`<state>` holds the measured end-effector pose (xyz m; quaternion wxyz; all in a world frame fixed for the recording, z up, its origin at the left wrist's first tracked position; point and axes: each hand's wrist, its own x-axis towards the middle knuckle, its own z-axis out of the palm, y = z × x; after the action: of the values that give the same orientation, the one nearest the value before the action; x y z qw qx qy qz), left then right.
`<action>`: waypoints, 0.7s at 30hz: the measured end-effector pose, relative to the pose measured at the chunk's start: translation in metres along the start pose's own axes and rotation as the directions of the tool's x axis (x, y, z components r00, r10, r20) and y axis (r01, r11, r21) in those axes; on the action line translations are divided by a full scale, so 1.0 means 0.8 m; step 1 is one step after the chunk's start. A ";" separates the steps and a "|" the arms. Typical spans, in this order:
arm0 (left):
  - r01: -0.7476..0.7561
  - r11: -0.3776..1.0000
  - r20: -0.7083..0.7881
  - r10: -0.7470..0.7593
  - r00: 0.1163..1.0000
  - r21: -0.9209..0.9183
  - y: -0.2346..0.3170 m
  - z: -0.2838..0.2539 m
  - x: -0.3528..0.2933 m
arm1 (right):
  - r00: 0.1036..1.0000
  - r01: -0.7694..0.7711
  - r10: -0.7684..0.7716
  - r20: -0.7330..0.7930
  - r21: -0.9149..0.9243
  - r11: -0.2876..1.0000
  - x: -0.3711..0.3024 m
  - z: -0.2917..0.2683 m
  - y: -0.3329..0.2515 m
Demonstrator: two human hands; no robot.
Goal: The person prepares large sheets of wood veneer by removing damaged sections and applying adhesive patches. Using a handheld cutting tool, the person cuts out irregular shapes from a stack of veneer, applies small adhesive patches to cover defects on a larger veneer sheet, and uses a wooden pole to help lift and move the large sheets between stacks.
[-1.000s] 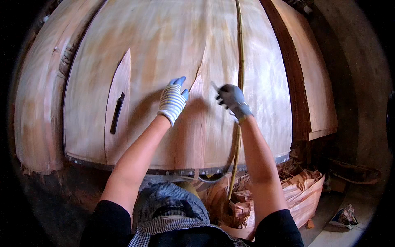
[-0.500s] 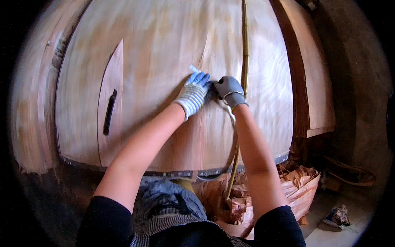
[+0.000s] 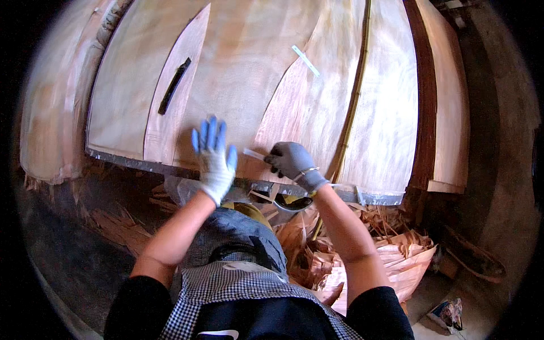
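A large pale wood veneer sheet (image 3: 238,85) lies before me. My left hand (image 3: 214,161), in a white glove with blue fingers, is open with its fingers spread near the sheet's front edge. To its right, my right hand (image 3: 294,164), in a grey glove with a band at the wrist, is closed on a short whitish strip of tape (image 3: 254,153). A similar pale piece of tape (image 3: 306,61) lies across the tip of a pointed pinkish wedge of wood (image 3: 285,107). Whether the fingers of either hand touch the sheet, I cannot tell.
A thin bamboo stick (image 3: 356,93) runs lengthwise over the sheet. On another pointed pinkish section (image 3: 164,127) at left lies a narrow black object (image 3: 174,86). Torn veneer scraps (image 3: 405,263) are heaped below the front edge at right, with a crumpled packet (image 3: 447,314) on the floor.
Both hands have come back from the middle of the sheet toward its front edge. My left hand has moved left and spread its fingers, uncovering the tape at the wedge's tip.
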<state>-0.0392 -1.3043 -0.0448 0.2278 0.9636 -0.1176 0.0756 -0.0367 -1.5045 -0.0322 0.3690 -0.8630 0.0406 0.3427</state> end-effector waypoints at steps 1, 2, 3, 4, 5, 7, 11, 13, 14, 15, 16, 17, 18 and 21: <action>-0.105 0.994 0.043 0.106 0.993 -0.010 0.004 -0.003 -0.033 | 1.000 -0.001 0.002 -0.008 0.093 0.996 0.000 0.009 -0.021; -0.192 0.981 0.303 0.187 0.934 -0.014 0.011 -0.005 -0.048 | 0.994 0.072 -0.067 -0.083 0.053 0.996 -0.001 0.013 -0.015; -0.313 0.935 0.315 0.250 0.916 0.165 0.003 0.010 -0.060 | 0.978 0.144 -0.141 -0.152 0.007 0.990 0.000 0.021 -0.006; -0.418 0.847 0.341 0.306 0.889 0.328 0.004 0.017 -0.061 | 0.954 0.204 -0.209 -0.215 -0.044 0.978 -0.002 0.023 0.003; -0.326 0.938 0.317 0.274 0.908 0.122 0.002 0.019 -0.066 | 0.973 0.095 -0.095 -0.209 -0.008 0.995 -0.012 0.021 0.018; -0.267 0.961 0.307 0.235 0.922 0.066 0.007 0.010 -0.066 | 0.967 -0.020 -0.014 -0.254 -0.131 0.991 -0.047 -0.004 0.025; -0.192 0.981 0.219 0.186 0.958 0.008 0.039 0.006 -0.051 | 0.884 -0.180 -0.007 -0.468 -0.352 0.918 -0.072 -0.006 0.074; -0.152 0.969 0.291 0.205 0.934 -0.195 0.074 -0.001 -0.024 | 0.884 -0.194 0.016 -0.468 -0.335 0.922 -0.071 -0.007 0.068; -0.248 0.927 0.501 0.363 0.786 -0.282 0.108 -0.013 -0.003 | 0.881 -0.209 0.033 -0.472 -0.325 0.922 -0.071 -0.008 0.067; -0.610 0.782 0.248 0.621 0.744 -0.130 0.090 0.036 -0.034 | 0.878 -0.205 0.016 -0.478 -0.346 0.916 -0.068 -0.004 0.061; -0.516 0.830 0.314 0.558 0.768 -0.212 0.093 0.053 -0.038 | 0.872 -0.220 0.018 -0.490 -0.358 0.907 -0.068 0.003 0.070; -0.537 0.815 0.329 0.580 0.746 -0.219 0.091 0.056 -0.037 | 0.855 -0.173 -0.033 -0.518 -0.346 0.922 -0.079 0.017 0.074; -0.553 0.803 0.345 0.595 0.726 -0.221 0.085 0.059 -0.035 | 0.887 -0.135 -0.089 -0.454 -0.438 0.889 -0.098 0.029 0.056; -0.605 0.786 0.243 0.615 0.750 -0.124 0.079 0.077 -0.041 | 0.894 -0.286 0.048 -0.445 -0.485 0.826 -0.137 0.068 0.058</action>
<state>-0.0811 -1.3809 -0.0793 0.1901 0.8689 -0.4569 0.0113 -0.1655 -1.5217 -0.0190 0.0623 -0.9767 0.0969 0.1809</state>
